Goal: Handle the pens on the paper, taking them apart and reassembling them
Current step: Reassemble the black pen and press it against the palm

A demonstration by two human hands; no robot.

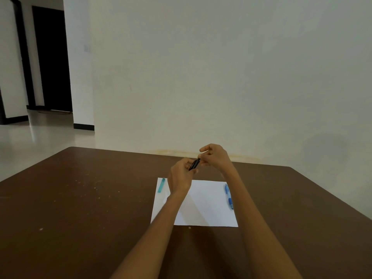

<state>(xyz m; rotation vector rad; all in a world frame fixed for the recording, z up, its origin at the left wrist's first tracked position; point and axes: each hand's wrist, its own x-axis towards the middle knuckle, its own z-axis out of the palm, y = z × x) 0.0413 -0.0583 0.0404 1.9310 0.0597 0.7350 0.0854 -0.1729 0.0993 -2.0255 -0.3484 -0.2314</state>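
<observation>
A black pen (pixel 194 164) is held in the air above the far edge of the white paper (pixel 203 206). My left hand (pixel 180 176) grips its lower end and my right hand (pixel 214 156) pinches its upper end with the fingertips. A teal pen part (pixel 161 185) lies on the paper's far left corner. Along the paper's right edge lies a blue pen (pixel 229 196), partly hidden by my right forearm.
The paper rests on a brown table (pixel 80 208) with small pale specks on its left half. The table's far edge meets a plain wall. An open floor and a dark doorway (pixel 50 57) are at the far left.
</observation>
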